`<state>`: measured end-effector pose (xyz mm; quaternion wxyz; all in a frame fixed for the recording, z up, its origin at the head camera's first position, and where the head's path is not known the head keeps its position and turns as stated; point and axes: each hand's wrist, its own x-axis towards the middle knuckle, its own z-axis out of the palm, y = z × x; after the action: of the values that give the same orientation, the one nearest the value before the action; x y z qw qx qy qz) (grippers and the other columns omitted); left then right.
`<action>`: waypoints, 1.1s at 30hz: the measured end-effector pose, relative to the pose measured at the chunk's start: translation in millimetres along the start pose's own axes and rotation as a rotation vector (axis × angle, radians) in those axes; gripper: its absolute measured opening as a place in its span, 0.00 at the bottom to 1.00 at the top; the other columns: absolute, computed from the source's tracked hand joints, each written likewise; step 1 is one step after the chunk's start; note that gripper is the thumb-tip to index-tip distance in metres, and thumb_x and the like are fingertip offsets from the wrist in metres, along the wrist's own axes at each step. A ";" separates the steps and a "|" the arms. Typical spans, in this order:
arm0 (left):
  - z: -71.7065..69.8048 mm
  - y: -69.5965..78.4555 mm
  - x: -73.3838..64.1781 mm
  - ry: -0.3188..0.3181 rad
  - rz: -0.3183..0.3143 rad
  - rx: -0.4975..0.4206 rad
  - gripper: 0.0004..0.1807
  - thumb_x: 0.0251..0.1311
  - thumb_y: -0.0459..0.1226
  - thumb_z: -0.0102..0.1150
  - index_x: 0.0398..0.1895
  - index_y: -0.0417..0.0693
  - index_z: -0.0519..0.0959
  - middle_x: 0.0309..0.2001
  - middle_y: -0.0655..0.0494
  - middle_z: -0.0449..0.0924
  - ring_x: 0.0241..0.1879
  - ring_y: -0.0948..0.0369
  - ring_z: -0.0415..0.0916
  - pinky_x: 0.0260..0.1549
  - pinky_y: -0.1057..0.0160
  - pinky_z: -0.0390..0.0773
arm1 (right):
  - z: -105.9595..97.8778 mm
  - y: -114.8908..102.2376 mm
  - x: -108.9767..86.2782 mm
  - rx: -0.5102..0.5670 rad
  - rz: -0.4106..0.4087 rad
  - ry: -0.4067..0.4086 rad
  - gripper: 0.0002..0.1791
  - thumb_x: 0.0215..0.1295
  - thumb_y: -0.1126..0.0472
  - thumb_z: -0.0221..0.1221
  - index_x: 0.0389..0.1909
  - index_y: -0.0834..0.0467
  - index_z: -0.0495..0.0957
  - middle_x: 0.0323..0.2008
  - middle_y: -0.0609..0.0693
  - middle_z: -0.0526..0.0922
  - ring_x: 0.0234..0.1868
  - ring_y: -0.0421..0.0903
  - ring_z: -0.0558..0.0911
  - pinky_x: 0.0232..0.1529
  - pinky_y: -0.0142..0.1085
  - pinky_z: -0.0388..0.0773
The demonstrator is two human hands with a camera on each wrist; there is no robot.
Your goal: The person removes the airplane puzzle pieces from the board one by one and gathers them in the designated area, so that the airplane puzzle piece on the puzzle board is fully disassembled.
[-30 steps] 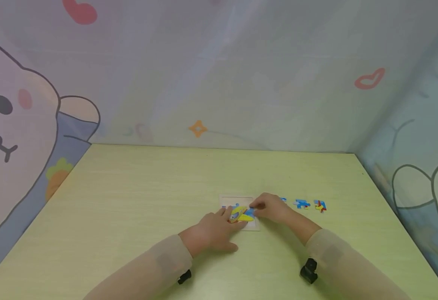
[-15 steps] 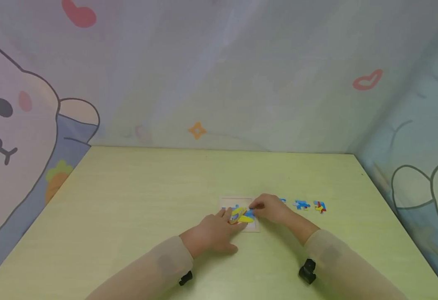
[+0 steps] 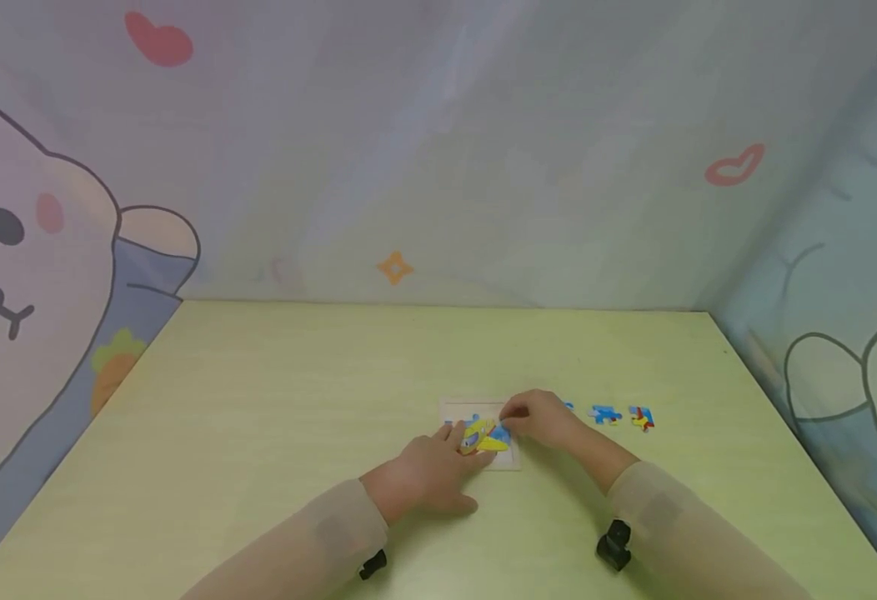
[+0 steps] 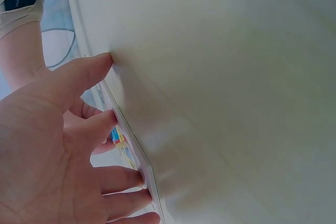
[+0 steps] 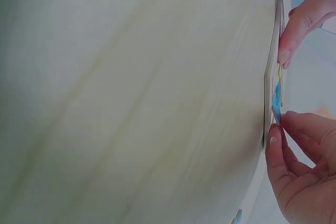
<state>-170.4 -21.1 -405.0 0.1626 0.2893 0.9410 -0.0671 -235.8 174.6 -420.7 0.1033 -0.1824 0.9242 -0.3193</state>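
A pale, framed jigsaw board [image 3: 457, 402] lies on the table at centre right in the head view. Joined in it are several puzzle pieces [image 3: 473, 437] with a yellow plane on blue. My left hand [image 3: 433, 477] spreads over the board's left side, its straight fingers resting on the pieces and frame, thumb out over the table. At the right edge, my right hand [image 3: 545, 417] pinches a blue puzzle piece [image 5: 278, 115] between thumb and index finger. In the right wrist view this piece is tilted, one end down at the other pieces. The right fingers partly hide it in the head view.
Right of the board lie a blue loose piece [image 3: 604, 414] and a red, yellow and blue piece [image 3: 642, 417]. Another blue piece [image 3: 568, 407] shows partly behind my right hand. A printed cloth wall [image 3: 438, 167] stands along the table's [image 3: 296, 375] back edge.
The head view has tilted up a little, so the scene sits lower in the frame. Both hands keep nearly the same place on the board.
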 end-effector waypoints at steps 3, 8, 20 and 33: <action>-0.1 0.4 0.5 -0.001 -0.002 0.006 0.37 0.55 0.61 0.52 0.69 0.75 0.56 0.71 0.44 0.49 0.68 0.47 0.52 0.45 0.55 0.73 | -0.7 -0.4 -0.1 0.020 0.001 0.001 0.05 0.62 0.64 0.59 0.35 0.58 0.83 0.36 0.48 0.82 0.39 0.44 0.77 0.44 0.41 0.74; 0.6 -0.4 3.3 0.004 -0.002 0.022 0.37 0.55 0.62 0.52 0.69 0.76 0.56 0.71 0.44 0.49 0.68 0.48 0.52 0.42 0.56 0.74 | -1.0 1.4 2.2 0.060 -0.002 0.012 0.06 0.62 0.64 0.59 0.36 0.59 0.83 0.38 0.49 0.82 0.41 0.46 0.78 0.45 0.42 0.74; -1.2 0.2 4.5 0.004 0.001 0.016 0.36 0.55 0.61 0.52 0.69 0.76 0.57 0.71 0.45 0.49 0.68 0.48 0.52 0.45 0.55 0.73 | -2.1 13.4 5.0 0.131 -0.030 -0.008 0.08 0.63 0.64 0.58 0.38 0.61 0.84 0.40 0.51 0.83 0.45 0.49 0.78 0.48 0.44 0.73; -2.8 1.2 6.6 -0.022 -0.007 0.008 0.37 0.55 0.61 0.53 0.69 0.76 0.56 0.72 0.46 0.48 0.68 0.48 0.51 0.48 0.53 0.72 | -3.4 17.3 2.9 0.168 -0.058 -0.008 0.07 0.62 0.65 0.59 0.37 0.60 0.84 0.41 0.51 0.83 0.44 0.48 0.78 0.45 0.42 0.75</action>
<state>-175.6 -16.1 -404.6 0.1716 0.2857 0.9399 -0.0747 -244.1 187.9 -429.1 0.1124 -0.2011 0.8880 -0.3979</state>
